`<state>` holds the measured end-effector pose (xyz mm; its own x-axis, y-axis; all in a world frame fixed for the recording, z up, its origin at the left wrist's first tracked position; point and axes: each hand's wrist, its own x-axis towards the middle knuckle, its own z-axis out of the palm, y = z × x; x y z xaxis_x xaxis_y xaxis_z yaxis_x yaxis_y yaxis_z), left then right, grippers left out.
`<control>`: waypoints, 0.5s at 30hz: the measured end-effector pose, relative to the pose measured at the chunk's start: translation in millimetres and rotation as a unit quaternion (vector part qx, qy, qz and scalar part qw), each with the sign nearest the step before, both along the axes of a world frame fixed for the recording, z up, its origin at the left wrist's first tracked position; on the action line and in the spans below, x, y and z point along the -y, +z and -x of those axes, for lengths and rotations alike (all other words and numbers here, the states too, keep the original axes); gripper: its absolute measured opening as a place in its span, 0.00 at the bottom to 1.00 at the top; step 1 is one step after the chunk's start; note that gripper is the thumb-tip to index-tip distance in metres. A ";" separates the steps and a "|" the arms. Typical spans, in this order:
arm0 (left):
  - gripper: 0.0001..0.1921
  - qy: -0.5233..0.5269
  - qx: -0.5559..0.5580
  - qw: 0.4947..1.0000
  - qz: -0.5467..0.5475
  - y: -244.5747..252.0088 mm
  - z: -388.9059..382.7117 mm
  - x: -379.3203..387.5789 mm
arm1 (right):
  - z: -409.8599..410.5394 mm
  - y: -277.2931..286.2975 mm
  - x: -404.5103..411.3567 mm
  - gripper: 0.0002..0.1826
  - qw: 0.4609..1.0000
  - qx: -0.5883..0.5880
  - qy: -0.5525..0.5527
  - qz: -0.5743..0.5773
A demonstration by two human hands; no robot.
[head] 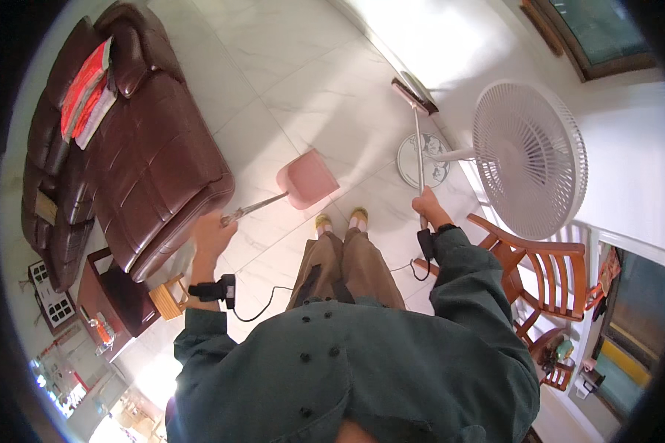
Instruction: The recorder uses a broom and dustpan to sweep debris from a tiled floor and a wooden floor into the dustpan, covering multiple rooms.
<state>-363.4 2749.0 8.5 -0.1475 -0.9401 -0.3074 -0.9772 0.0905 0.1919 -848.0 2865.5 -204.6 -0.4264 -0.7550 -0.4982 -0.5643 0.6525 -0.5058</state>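
Observation:
My left hand (pixel 213 238) grips the handle of a pink dustpan (pixel 310 180). The pan rests on or just above the pale tiled floor, ahead and slightly left of my feet; nothing can be made out inside it. In my right hand (pixel 431 207) is the long metal handle of a broom (pixel 419 144). Its dark-bristled head (pixel 414 97) lies out in front, close to the foot of the white wall. Part of the broom handle passes over the round base (pixel 407 160) of a standing fan.
A white fan (pixel 526 158) stands to the right, beside wooden chairs (pixel 554 271). On the left is a brown leather sofa (pixel 149 160) with a red folded cloth (pixel 88 94) on it. A small wooden stool (pixel 169 299) stands near my left forearm. Cables hang from both wrists.

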 end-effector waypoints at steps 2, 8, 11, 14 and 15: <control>0.17 -0.006 -0.006 1.000 -0.004 -19.6 15.6 3.1 | -21.5 6.2 23.1 0.23 0.992 0.071 -0.012 -0.102; 0.15 -0.005 -0.021 1.000 -0.005 -47.5 58.5 26.8 | -115.3 76.4 -11.5 0.15 0.954 0.200 0.122 -0.185; 0.13 -0.082 0.006 0.997 -0.012 -46.5 73.5 45.3 | -93.9 54.3 -74.6 0.13 0.888 0.299 0.337 0.086; 0.11 -0.098 0.064 0.988 -0.102 -43.4 72.4 60.3 | -87.8 143.6 -53.6 0.23 0.867 0.449 -0.080 -0.203; 0.11 -0.097 0.063 0.988 -0.102 -46.6 73.1 63.1 | -81.9 162.8 -54.6 0.29 0.846 0.475 -0.113 -0.215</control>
<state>-436.5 2685.9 -38.1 -0.2673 -0.8144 -0.5151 -0.9626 0.2508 0.1029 -766.0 2920.0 -41.8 0.2120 -0.3704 -0.9044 0.1280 0.9280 -0.3500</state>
